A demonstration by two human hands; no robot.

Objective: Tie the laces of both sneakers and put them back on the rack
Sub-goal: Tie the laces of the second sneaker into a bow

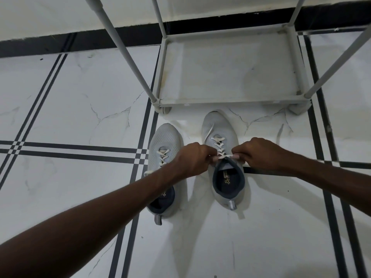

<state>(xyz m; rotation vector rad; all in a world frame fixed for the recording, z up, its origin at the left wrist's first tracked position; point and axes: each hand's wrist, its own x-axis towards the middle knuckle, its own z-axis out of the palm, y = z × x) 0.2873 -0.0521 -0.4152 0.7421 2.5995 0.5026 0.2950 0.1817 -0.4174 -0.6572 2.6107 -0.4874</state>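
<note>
Two light grey sneakers with dark linings stand side by side on the floor, toes pointing at the rack. The right sneaker point(222, 141) has white laces point(217, 144), and a short stretch of lace is pulled taut across its throat. My left hand point(193, 159) pinches that lace at its left end, and my right hand point(259, 154) pinches it at the right end. One loose lace end runs up over the right sneaker's toe. The left sneaker point(165, 143) lies partly under my left forearm, its laces point(163, 155) loose. The white shoe rack point(226, 101) stands just beyond the toes.
The rack's bottom shelf holds nothing, and its grey poles point(128, 57) slant up towards me. The floor point(80, 97) is white marble tile with black stripes. A white wall with a black skirting point(120, 36) runs behind the rack.
</note>
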